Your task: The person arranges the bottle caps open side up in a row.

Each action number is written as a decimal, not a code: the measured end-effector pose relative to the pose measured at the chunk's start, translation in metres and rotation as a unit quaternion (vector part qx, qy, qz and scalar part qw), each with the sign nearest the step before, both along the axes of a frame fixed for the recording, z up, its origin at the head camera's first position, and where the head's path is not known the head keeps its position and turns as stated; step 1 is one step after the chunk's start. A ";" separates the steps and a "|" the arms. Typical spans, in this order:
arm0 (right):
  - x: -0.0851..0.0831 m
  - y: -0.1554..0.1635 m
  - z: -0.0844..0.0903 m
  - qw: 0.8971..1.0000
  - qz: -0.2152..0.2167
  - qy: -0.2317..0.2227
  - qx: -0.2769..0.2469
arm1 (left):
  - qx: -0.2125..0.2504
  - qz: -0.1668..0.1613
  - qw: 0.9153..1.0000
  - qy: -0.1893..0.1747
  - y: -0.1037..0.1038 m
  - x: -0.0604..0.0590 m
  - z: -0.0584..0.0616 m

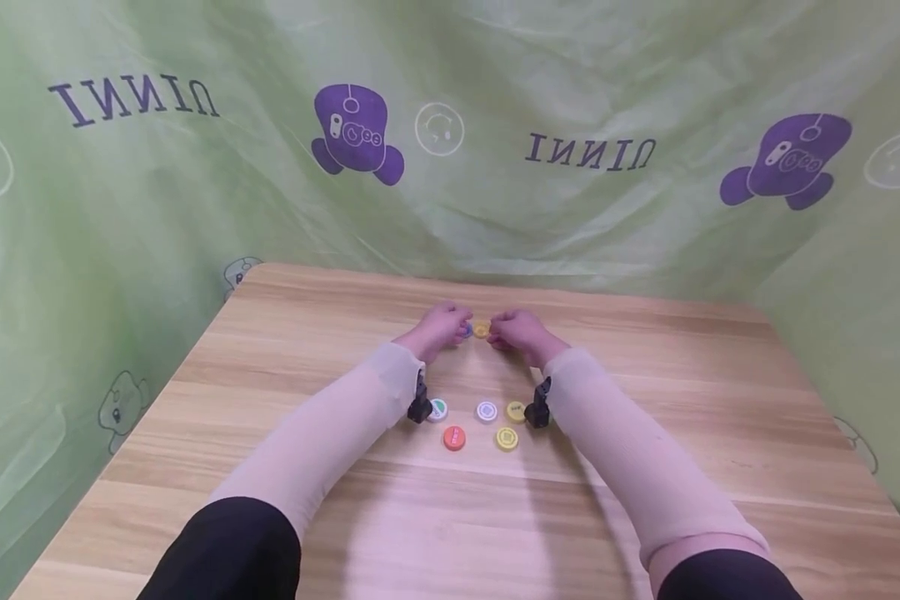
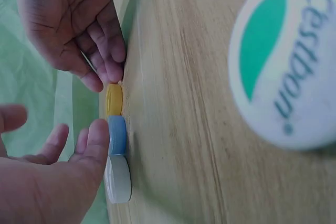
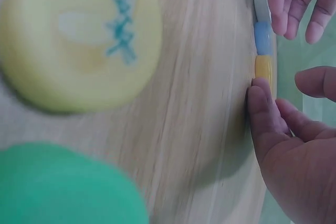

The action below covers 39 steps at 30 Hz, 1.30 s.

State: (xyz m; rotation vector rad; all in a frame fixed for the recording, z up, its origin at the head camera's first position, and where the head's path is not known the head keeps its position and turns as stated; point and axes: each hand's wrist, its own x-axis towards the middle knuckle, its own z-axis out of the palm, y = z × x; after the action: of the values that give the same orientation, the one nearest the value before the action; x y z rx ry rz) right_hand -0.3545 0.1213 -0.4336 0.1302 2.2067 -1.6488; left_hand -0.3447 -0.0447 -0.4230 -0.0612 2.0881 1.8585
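Toward the far side of the table, three bottle caps stand in a touching row: a white cap (image 2: 118, 179), a blue cap (image 2: 117, 135) and an orange-yellow cap (image 1: 481, 331). My left hand (image 1: 438, 327) is at the blue and white end, fingers loosely extended, thumb held apart. Its fingertips are beside the blue cap; contact is unclear. At the other end, my right hand (image 1: 523, 331) touches the orange-yellow cap with its fingertips, its thumb standing away. From the head view the left hand hides the white cap and part of the blue one.
Nearer me lie a white cap with a green leaf (image 1: 438, 409), a white patterned cap (image 1: 487, 412), two yellow caps (image 1: 506, 438) and an orange-red cap (image 1: 454, 437). A green cap (image 3: 68, 187) shows by the right wrist. A green printed curtain (image 1: 450, 225) borders the table.
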 end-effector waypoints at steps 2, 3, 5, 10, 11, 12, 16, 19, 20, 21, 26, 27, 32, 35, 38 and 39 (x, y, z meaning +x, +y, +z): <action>0.002 0.001 0.000 1.000 0.003 0.001 -0.001 | -0.004 -0.021 1.000 0.003 -0.002 0.003 -0.001; 0.003 0.002 0.000 1.000 0.007 0.002 -0.001 | -0.004 -0.031 1.000 0.003 -0.002 0.005 -0.001; 0.006 0.004 0.001 1.000 0.018 0.008 0.000 | -0.012 -0.049 0.999 0.006 -0.004 0.008 0.000; 0.018 0.004 0.006 0.998 0.061 0.020 0.009 | -0.050 -0.097 0.994 0.012 -0.010 0.017 0.003; 0.021 0.003 0.007 0.997 0.072 0.022 0.012 | -0.059 -0.105 0.993 0.012 -0.013 0.020 0.003; 0.024 0.001 0.007 0.996 0.083 0.024 0.015 | -0.067 -0.112 0.991 0.014 -0.017 0.023 0.004; 0.039 -0.006 0.009 0.991 0.130 0.030 0.032 | -0.098 -0.121 0.988 0.015 -0.038 0.038 0.005; 0.051 -0.013 0.007 0.986 0.159 0.025 0.045 | -0.113 -0.124 0.986 0.012 -0.055 0.050 0.005; 0.055 -0.015 0.005 0.985 0.166 0.020 0.046 | -0.116 -0.125 0.985 0.010 -0.060 0.054 0.004; 0.058 -0.018 0.004 0.983 0.174 0.021 0.048 | -0.119 -0.127 0.985 0.007 -0.064 0.058 0.004; 0.073 -0.033 0.002 0.975 0.211 0.036 0.065 | -0.129 -0.143 0.981 -0.004 -0.076 0.076 0.001; 0.076 -0.036 0.004 0.973 0.217 0.039 0.072 | -0.130 -0.146 0.981 -0.009 -0.077 0.079 0.000; 0.085 -0.045 0.008 0.963 0.239 0.053 0.114 | -0.131 -0.167 0.977 -0.021 -0.078 0.090 -0.002; 0.087 -0.048 0.007 0.958 0.247 0.063 0.132 | -0.129 -0.175 0.976 -0.027 -0.079 0.093 -0.003; 0.088 -0.050 0.006 0.954 0.253 0.068 0.145 | -0.119 -0.180 0.976 -0.035 -0.079 0.095 -0.005; 0.089 -0.050 0.006 0.952 0.256 0.069 0.152 | -0.114 -0.179 0.977 -0.039 -0.079 0.096 -0.005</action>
State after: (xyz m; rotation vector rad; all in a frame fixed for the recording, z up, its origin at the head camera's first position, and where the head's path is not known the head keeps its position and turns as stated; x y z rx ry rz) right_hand -0.2657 0.0716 -0.4273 -0.4541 2.3221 -1.0620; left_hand -0.2492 -0.1236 -0.4277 0.1735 2.0862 1.3837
